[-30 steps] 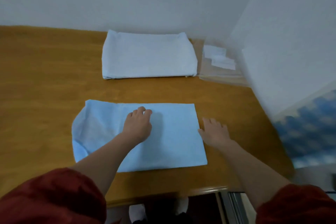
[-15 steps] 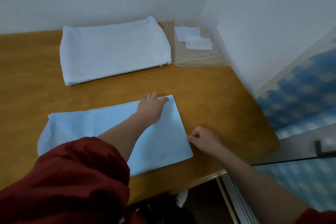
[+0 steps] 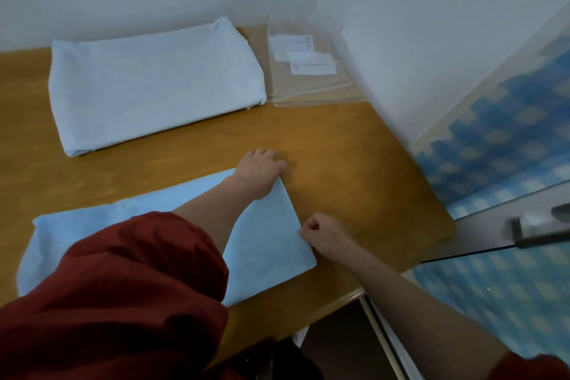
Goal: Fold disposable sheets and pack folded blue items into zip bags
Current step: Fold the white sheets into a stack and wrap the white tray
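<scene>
Across the table [image 3: 339,163]: I see a wooden top running into a wall corner, and everything in play lies on it.
Stack [image 3: 154,83]: white folded sheets at the far side against the wall, well apart from both hands.
Sheet [image 3: 265,244]: pale blue and folded flat near the front edge. My red sleeve [image 3: 123,287] hides part of its left half.
Bags [image 3: 308,80]: clear zip bags with white labels in the far corner, just beside the stack's right end.
Left hand [image 3: 259,173]: it lies on the sheet's far right corner, fingers bent down past it onto the wood. I cannot tell whether they grasp the sheet or only press it.
Right hand [image 3: 324,234]: it is at the sheet's right edge, close to the near corner. The fingers are curled in, thumb and forefinger pinching that edge.
</scene>
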